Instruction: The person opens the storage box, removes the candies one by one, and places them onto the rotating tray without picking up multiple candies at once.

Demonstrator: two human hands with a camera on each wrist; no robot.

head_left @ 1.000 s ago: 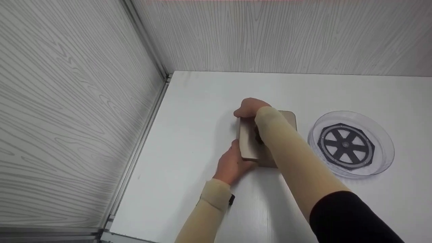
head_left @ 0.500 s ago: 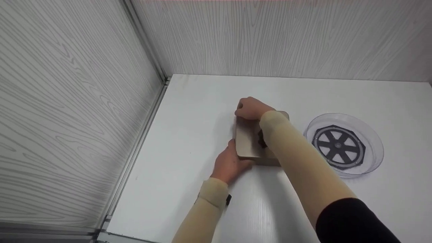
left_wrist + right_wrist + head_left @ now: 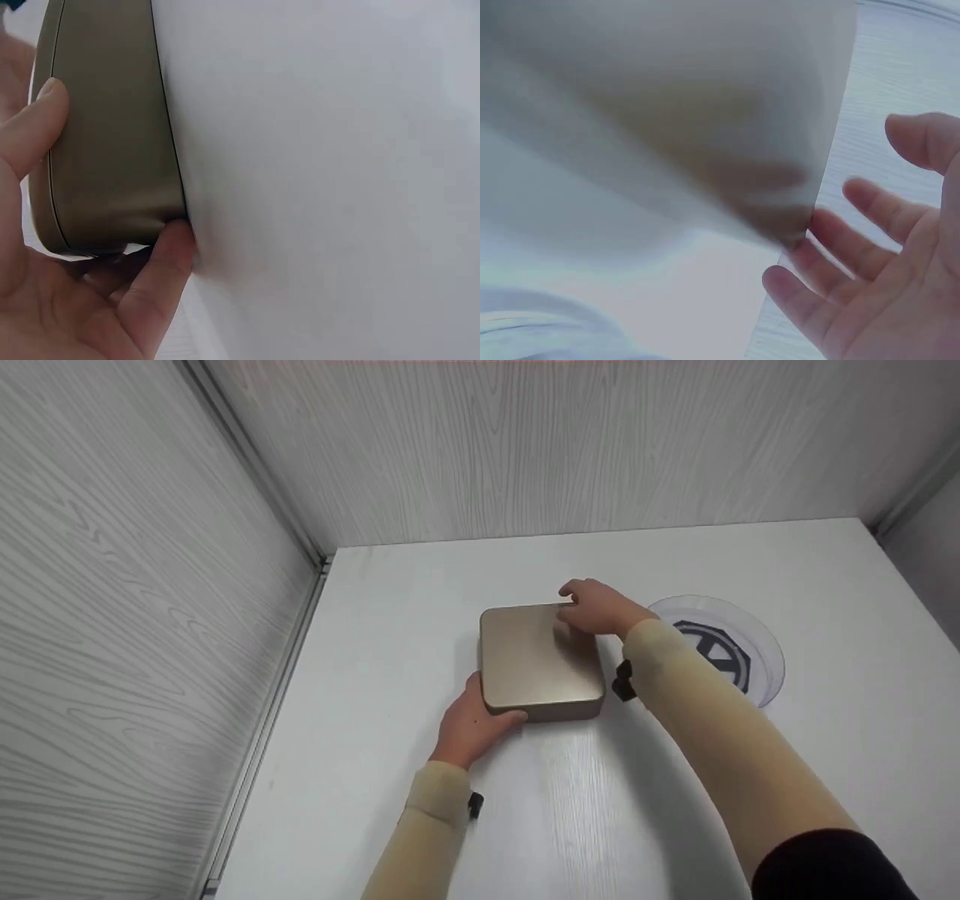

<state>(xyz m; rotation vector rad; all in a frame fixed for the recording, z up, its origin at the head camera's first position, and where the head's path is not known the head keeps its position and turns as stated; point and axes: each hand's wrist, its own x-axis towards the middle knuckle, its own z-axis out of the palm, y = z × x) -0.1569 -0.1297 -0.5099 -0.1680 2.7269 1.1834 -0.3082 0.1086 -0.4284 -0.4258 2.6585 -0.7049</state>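
A gold-coloured metal tin (image 3: 540,656) with rounded corners and its lid on lies on the white table. My left hand (image 3: 474,724) grips its near left corner. In the left wrist view the thumb lies across the lid seam of the tin (image 3: 112,127), and a finger touches the bottom edge. At the far right corner is my right hand (image 3: 600,607), its fingers loosely spread. The right wrist view shows fingertips of the right hand (image 3: 885,277) at the tin's edge, which is blurred there; firm contact is hard to tell.
Right of the tin stands a clear round dish (image 3: 769,660) holding a dark octagonal piece with a spoked wheel pattern (image 3: 739,664); the right forearm partly covers both. Wood-grain panels (image 3: 480,450) bound the table at the back and left.
My right hand has shifted from the tin's far left corner to its far right corner, uncovering the lid. The left hand keeps its grip. The head view has swung right.
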